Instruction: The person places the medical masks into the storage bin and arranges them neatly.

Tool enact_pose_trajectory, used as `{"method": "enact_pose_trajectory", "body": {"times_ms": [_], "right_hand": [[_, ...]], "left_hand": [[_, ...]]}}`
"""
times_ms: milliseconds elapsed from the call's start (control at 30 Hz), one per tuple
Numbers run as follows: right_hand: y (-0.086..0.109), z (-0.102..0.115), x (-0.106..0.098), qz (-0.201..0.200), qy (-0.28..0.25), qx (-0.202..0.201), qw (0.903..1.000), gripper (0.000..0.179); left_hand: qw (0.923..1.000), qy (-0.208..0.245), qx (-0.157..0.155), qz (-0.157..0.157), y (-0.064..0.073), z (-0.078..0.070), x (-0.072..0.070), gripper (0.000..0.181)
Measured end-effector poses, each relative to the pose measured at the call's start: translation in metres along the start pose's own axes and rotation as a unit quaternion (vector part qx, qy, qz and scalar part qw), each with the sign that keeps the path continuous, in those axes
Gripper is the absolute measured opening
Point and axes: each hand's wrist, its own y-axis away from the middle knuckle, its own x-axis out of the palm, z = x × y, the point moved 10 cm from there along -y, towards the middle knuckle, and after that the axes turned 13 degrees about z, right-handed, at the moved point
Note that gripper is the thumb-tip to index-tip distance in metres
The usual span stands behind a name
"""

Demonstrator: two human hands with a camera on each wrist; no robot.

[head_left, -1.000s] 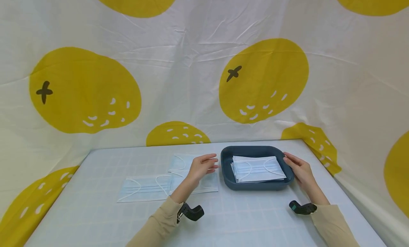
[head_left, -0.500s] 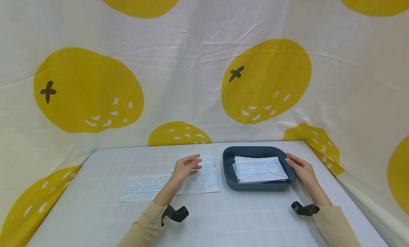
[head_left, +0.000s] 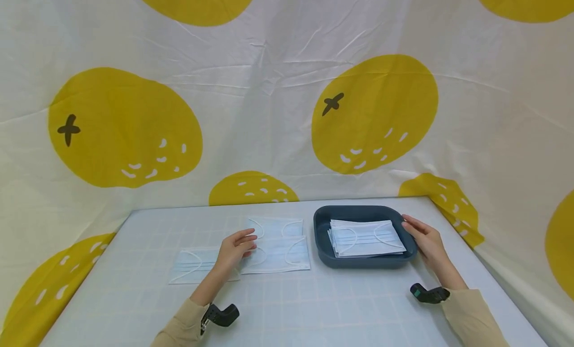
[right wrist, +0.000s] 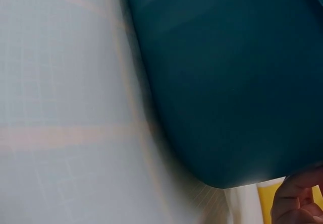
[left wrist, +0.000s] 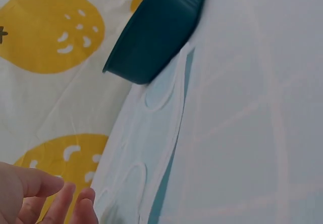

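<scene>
A dark blue-green tray (head_left: 358, 262) stands on the table at the right, holding a stack of pale blue face masks (head_left: 365, 239). Beside its right rim is my right hand (head_left: 429, 245), the fingertips touching the tray's outer side. The right wrist view shows those fingers (right wrist: 298, 196) at the tray's lower edge. My left hand (head_left: 234, 251) hovers over the loose masks, fingers loosely bent and nothing held. Under and around it lie a left mask (head_left: 190, 272), partly hidden by the hand and forearm, a middle mask (head_left: 278, 257) and a back mask (head_left: 273, 227).
A pale checked cloth covers the table (head_left: 314, 302). Behind it hangs a white curtain (head_left: 264, 117) with large yellow fruit prints, meeting the table's back edge. Each wrist carries a black camera, one on the left (head_left: 223, 315), one on the right (head_left: 429, 293).
My left hand has moved left and slightly toward me, away from the tray and over the loose masks. The right hand stays at the tray's right side.
</scene>
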Motion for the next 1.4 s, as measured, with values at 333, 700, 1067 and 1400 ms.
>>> {"method": "enact_pose_trajectory", "body": {"times_ms": [333, 700, 1067, 1400], "right_hand": [[0.000, 0.001, 0.004, 0.006, 0.012, -0.002, 0.9999, 0.067], [0.002, 0.002, -0.003, 0.004, 0.026, 0.005, 0.9996, 0.069], [0.000, 0.002, 0.001, 0.009, 0.033, 0.006, 0.9994, 0.068], [0.000, 0.002, -0.001, 0.005, 0.033, 0.005, 0.9994, 0.069]], "left_hand": [[0.9987, -0.039, -0.017, -0.029, 0.020, 0.021, -0.050, 0.041], [0.9961, -0.072, -0.021, -0.046, 0.035, 0.021, -0.092, 0.042], [0.9901, -0.136, -0.033, -0.013, 0.046, 0.018, -0.132, 0.053], [0.9798, -0.196, -0.035, -0.022, 0.050, 0.016, -0.154, 0.061]]}}
